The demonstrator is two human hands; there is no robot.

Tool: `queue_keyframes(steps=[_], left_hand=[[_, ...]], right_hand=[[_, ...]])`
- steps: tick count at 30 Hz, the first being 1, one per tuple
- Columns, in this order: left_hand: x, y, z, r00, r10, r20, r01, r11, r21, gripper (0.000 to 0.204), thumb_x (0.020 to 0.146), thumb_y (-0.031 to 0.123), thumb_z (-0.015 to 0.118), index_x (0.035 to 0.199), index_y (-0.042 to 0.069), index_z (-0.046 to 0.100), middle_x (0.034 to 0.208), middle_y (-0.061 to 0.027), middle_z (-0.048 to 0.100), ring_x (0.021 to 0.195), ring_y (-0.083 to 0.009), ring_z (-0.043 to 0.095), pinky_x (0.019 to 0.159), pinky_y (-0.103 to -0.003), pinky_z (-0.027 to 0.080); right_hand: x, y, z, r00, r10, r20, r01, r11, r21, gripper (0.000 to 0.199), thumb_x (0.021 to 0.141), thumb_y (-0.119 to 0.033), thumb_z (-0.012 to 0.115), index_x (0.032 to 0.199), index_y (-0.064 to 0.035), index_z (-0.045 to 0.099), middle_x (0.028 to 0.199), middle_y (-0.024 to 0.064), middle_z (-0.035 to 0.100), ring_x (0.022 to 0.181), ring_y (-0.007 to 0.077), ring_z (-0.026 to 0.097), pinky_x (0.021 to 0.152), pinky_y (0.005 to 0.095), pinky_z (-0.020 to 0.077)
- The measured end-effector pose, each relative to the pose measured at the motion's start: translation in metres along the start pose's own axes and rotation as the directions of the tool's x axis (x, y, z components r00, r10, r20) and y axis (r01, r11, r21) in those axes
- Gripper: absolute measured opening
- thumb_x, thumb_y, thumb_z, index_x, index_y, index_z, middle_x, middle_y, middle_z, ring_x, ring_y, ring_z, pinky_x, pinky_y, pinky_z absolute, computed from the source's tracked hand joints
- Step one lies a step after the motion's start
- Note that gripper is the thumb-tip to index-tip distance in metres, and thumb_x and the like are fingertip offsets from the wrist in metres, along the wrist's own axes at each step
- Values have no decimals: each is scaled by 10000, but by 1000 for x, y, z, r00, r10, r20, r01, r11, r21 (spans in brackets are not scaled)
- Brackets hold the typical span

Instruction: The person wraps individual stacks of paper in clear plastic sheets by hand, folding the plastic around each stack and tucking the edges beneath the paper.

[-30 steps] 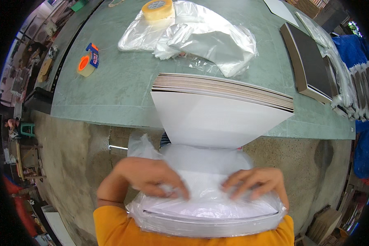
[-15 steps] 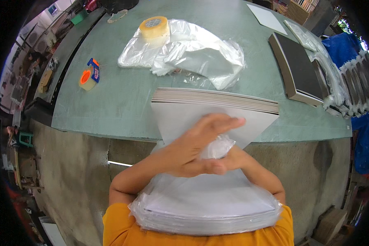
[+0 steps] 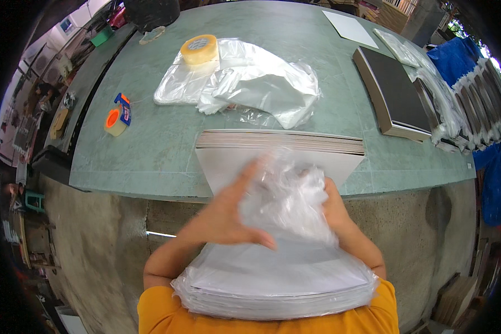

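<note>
A stack of pale grey-white boards has its layered edge up at the near side of the table. Between my hands is a crumpled clear plastic bag, blurred by motion. My left hand is beside it, thumb and fingers spread apart. My right hand grips the bag's right side, its fingers partly hidden by the film. Against my body rests a plastic-wrapped stack of white sheets. Whether it joins the boards behind the bag is hidden.
On the green table lie flat plastic bags, a yellowish tape roll and a tape dispenser. A dark-topped stack and wrapped bundles stand at the right. A white sheet lies farther back.
My hands have moved apart, the left leftward and the right into fuller view. The bunched plastic between them has spread out and upward over the boards. The view has shifted slightly.
</note>
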State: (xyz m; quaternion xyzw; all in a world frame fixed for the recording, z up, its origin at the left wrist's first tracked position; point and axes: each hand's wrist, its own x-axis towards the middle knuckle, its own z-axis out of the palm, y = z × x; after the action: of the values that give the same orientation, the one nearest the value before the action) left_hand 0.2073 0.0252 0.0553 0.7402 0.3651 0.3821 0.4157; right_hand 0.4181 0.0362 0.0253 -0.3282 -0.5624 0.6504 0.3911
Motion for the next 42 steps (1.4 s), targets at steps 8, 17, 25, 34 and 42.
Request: queue_keyframes(steps=[8,17,25,34,42], left_hand=[[14,-9,-16,955,-255,-153,185,912,-365,527,639,-15,643,1133,2,461,1140,-100,478,1050,-187,464,869,-270,370],[4,11,-15,962,20,-274,116,874,472,598,660,49,654,1196,22,390,1041,-143,503,911,-198,512,752,-261,419],[-2,3,13,956,-232,180,211,969,130,353,717,160,645,1013,-2,540,973,-167,530,837,-276,527,721,-318,436],[-40,-8,-70,629,2,-777,-186,971,-148,359,644,5,520,997,-51,486,776,-118,521,624,-163,521,554,-271,454],[4,40,4,972,-123,200,148,982,-115,248,679,196,707,752,3,569,597,-30,534,567,-88,492,517,-256,391]], right_hand=[[-14,-20,-14,955,131,265,-136,991,2,264,678,-63,691,905,0,571,826,35,591,762,75,530,667,224,429],[-16,-14,-36,971,123,205,-144,985,92,167,671,-72,709,776,3,603,715,33,588,634,67,528,572,194,419],[-6,9,-4,997,59,45,-73,855,513,208,691,-182,702,747,-33,567,687,14,574,588,76,525,519,209,426],[-22,-1,-24,982,167,85,-187,851,491,118,761,-96,622,757,-1,552,699,79,591,595,130,560,493,234,442],[-7,-11,13,968,100,229,-195,873,447,208,768,-160,628,677,-10,516,646,75,557,561,133,540,477,251,418]])
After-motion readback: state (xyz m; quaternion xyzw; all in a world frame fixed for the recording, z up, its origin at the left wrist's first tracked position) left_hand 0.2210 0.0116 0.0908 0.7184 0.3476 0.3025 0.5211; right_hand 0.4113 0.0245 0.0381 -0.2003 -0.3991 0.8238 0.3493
